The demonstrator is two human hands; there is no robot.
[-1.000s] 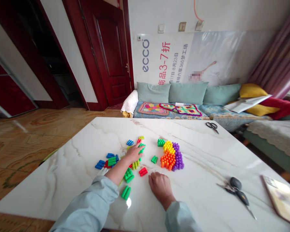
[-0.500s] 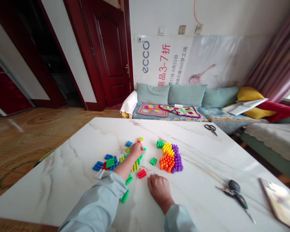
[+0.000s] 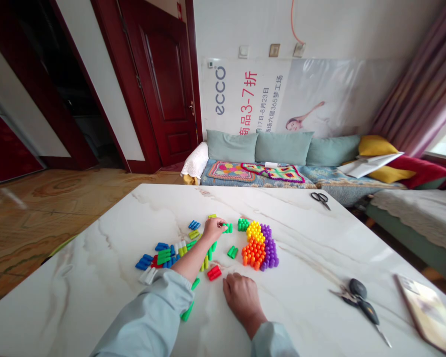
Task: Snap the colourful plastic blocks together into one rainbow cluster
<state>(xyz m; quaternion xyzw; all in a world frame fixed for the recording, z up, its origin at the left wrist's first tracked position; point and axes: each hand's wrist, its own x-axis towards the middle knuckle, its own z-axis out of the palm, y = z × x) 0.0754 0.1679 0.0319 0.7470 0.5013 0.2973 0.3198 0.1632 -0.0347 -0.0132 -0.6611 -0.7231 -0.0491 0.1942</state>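
Note:
My left hand (image 3: 213, 230) reaches across the table with its fingers pinched on a green plastic peg block (image 3: 228, 228), just left of a standing cluster of pegs. That cluster holds green pegs (image 3: 243, 224), yellow pegs (image 3: 254, 231), orange pegs (image 3: 253, 254) and purple pegs (image 3: 269, 248), packed side by side. Palm down on the tabletop, my right hand (image 3: 243, 300) rests with curled fingers and shows nothing in them. Near it lie a red peg block (image 3: 214, 272) and a loose green peg block (image 3: 232, 252). My left forearm partly covers the scattered pieces beneath.
Blue pieces (image 3: 144, 261), white pieces (image 3: 147, 275) and several others lie on the left of the marble-patterned table (image 3: 107, 238). Scissors (image 3: 320, 199) are at the far right, with keys (image 3: 359, 295) and a phone (image 3: 427, 312) nearer. A sofa (image 3: 238, 171) stands behind.
My left hand has moved slightly right and away from the scattered pieces, carrying the green peg block toward the standing cluster. My right hand stays resting. The view has shifted slightly.

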